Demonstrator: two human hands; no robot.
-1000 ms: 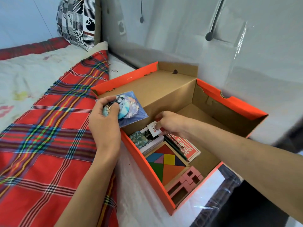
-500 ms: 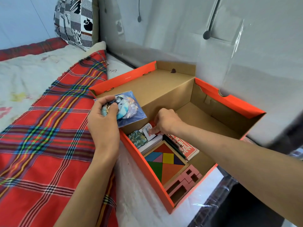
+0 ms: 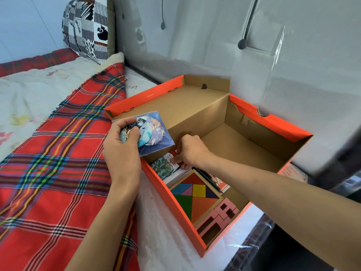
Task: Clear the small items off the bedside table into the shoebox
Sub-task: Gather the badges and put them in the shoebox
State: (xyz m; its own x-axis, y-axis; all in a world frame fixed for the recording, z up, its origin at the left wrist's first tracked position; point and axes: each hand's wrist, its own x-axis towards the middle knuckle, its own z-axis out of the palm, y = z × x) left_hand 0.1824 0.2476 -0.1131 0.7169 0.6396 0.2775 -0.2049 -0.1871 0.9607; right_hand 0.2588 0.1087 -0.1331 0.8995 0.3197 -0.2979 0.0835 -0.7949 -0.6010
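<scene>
The orange shoebox [image 3: 175,208] sat open on the pale covered surface beside the bed, with its lid [image 3: 175,102] tipped back toward ten o'clock. The end of the box toward one o'clock showed bare cardboard. The things already inside were crowded into the end toward six o'clock.

The person's left hand [image 3: 121,147] hovered over the box's rim at nine o'clock. It was clamped on a clear packet of round badges [image 3: 154,133], with the thumb across the front and the fingers curled behind. The packet hung in the air, half over the rim and not yet in the box.

The right hand [image 3: 190,151] reached in from four o'clock, down inside the box. Its fingers were curled and its thumb was pinched on a small white card with red print [image 3: 170,159]. That card lay on a stack of cards with a green patterned face [image 3: 162,168], tucked against the box wall at nine o'clock.

Just toward six o'clock from the stack lay a wooden tangram puzzle [image 3: 195,194] with its coloured pieces facing up. A red-and-white booklet [image 3: 219,181] was partly under the puzzle's edge at three o'clock. Pink blocks [image 3: 216,218] touched the puzzle at the box's six o'clock corner.

A red plaid blanket [image 3: 48,173] covered the bed at nine o'clock from the box. A black-and-white patterned pillow [image 3: 88,26] leaned against the wall at eleven o'clock.
</scene>
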